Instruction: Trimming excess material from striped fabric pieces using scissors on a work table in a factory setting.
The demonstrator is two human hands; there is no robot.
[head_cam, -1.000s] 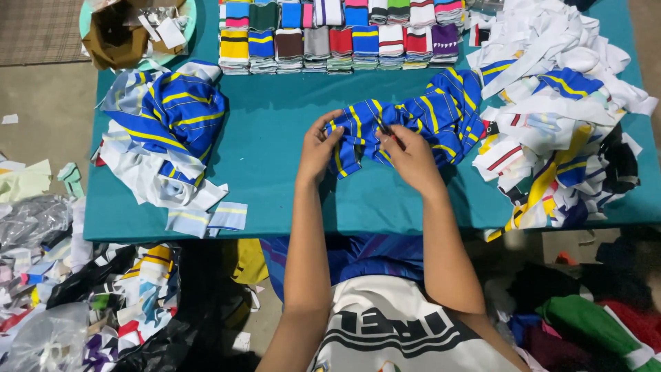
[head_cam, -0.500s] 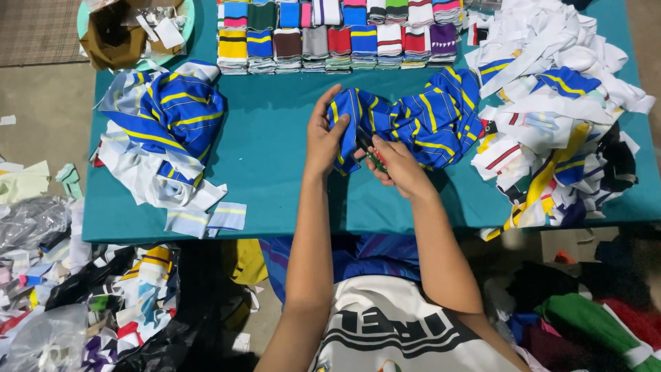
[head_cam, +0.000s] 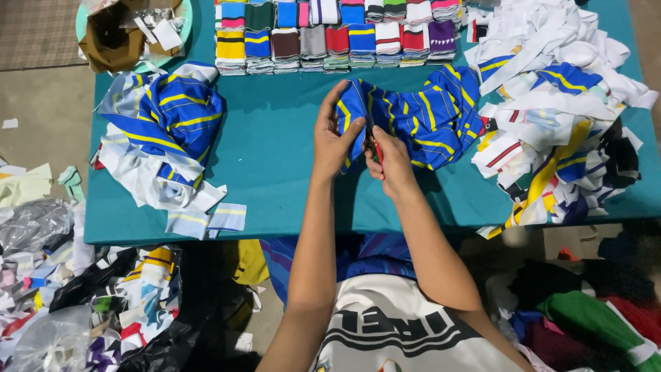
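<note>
Left hand lifted over the middle of the teal desk, fingers curled and clamped on the left end of a blue ribbed strip with yellow stripes. Right hand just beside it, touching, fingers pinched together on the same end of the strip, with something small and red, perhaps a cutting tool, half hidden between them. Rest of the strip bunched on the desk to the right of the hands, trailing away toward the far right.

Along the far edge, a row of folded striped trim stacks in many colours: yellow, green, blue, red, purple, grey. At the far left corner, a pale green tray holding a brown bag and paper tags. On the left part of the desk, a heap of blue and yellow striped fabric over white pieces, with two small pale striped pieces near the front edge. On the right, a large tangle of white, blue, yellow and red offcuts, spilling over the near edge.

On the floor at near left, mixed fabric scraps and clear plastic bags. At near right, dark, green and red cloth.
</note>
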